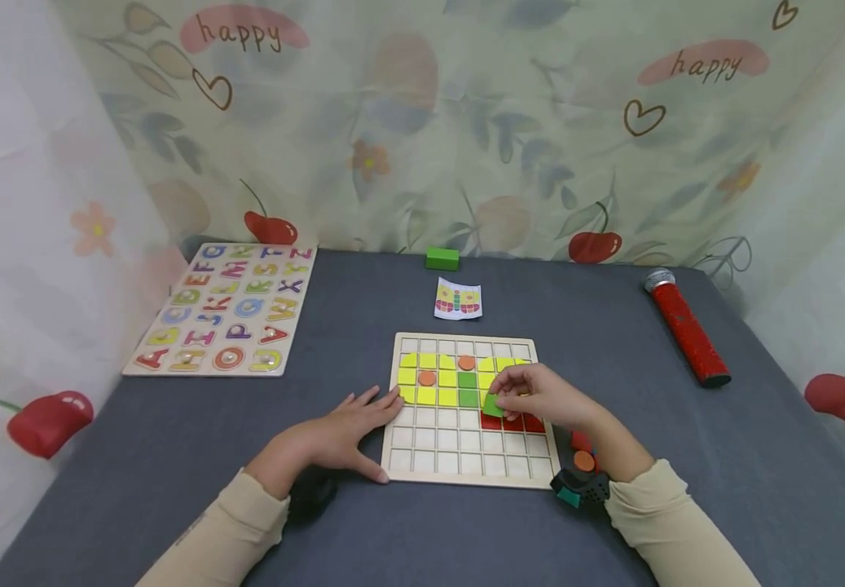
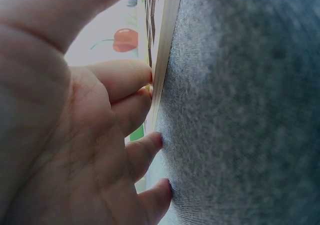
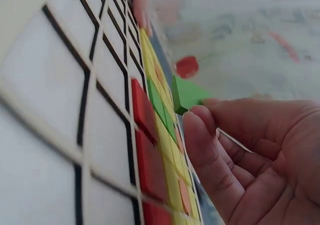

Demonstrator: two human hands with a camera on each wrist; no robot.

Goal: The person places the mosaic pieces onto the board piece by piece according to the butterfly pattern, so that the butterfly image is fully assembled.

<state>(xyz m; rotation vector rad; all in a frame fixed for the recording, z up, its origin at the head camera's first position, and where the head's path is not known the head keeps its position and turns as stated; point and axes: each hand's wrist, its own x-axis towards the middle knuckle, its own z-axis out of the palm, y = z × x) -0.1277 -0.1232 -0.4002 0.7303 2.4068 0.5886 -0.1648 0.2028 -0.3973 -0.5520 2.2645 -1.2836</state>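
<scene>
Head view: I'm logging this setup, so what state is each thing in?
Grid board, flat, partly filled with tiles
Green tile, pinched in the right hand
Left hand, fingers spread, touching the grid board's edge
Loose pieces, beside the grid board
Pattern card, picture side up
Alphabet board, letter side up
Green block, lying unheld
Microphone, lying unheld

green tile (image 3: 189, 93), red microphone (image 1: 686, 328), cherry-print backdrop (image 1: 437, 139)

L hand (image 1: 351, 434) splayed, R hand (image 1: 539, 393) pinched
</scene>
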